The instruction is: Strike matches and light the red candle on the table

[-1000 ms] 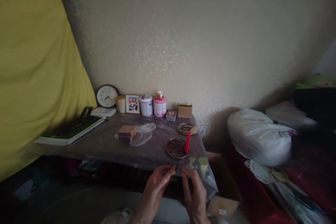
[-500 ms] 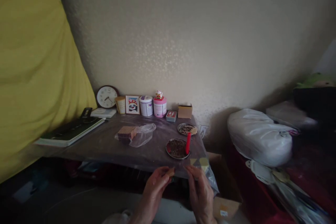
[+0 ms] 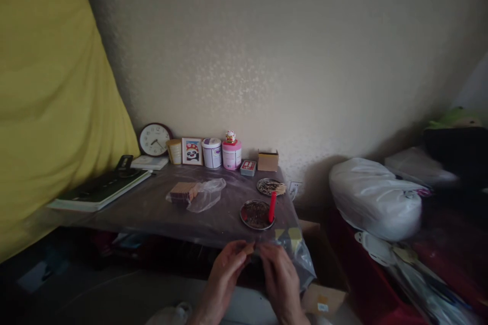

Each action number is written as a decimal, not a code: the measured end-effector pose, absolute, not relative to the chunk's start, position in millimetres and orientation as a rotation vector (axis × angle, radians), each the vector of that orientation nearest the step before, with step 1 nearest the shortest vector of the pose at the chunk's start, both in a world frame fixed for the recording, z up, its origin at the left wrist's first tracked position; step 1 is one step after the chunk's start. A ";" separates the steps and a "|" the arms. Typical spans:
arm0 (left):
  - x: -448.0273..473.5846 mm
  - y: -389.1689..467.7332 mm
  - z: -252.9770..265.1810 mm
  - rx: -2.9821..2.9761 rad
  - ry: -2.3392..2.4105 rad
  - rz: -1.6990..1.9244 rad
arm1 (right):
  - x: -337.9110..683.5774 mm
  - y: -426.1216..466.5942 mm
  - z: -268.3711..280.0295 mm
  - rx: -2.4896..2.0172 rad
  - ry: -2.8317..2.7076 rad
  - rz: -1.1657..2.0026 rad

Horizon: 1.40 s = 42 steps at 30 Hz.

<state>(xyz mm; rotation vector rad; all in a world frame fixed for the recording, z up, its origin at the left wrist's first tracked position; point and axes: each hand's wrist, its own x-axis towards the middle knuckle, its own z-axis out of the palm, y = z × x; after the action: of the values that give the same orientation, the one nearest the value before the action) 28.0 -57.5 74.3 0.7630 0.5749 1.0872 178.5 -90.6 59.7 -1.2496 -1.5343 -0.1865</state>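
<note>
Both my hands are up at the near edge of the table point(image 3: 152, 208), fingertips meeting. My left hand point(image 3: 224, 271) pinches a small tan piece point(image 3: 249, 247) between thumb and forefinger. My right hand point(image 3: 280, 277) has its fingers curled in toward the same spot; too blurred and dim to tell whether it grips the piece or only touches it. The piece sits between the two hands, just below the table edge. Beyond them on the table: a round dish point(image 3: 256, 214) of dark bits with a red stick point(image 3: 272, 206) leaning in it, a second small dish point(image 3: 269, 186) behind, a clear plastic bag point(image 3: 206, 194) left of those. A clock point(image 3: 154, 139) leans against the wall.
</note>
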 end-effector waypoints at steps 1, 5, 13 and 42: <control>28.1 -58.5 75.8 0.765 0.550 1.078 | 180.4 -87.0 55.3 -1.274 -1.537 -0.173; 23.6 -61.0 78.3 0.786 0.556 1.058 | 194.2 -76.3 42.9 -1.384 -1.364 -0.189; 23.1 -61.0 72.2 0.861 0.565 1.095 | 178.8 -93.3 59.5 -1.302 -1.317 -0.054; 21.7 -56.1 74.0 0.570 0.518 0.992 | 187.6 -83.2 56.2 -1.245 -1.062 0.308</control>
<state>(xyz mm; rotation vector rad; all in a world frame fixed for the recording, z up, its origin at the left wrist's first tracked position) 21.7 -56.1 74.0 0.5698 0.5183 0.9925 187.6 -83.2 56.2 -1.2446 -1.0623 0.3075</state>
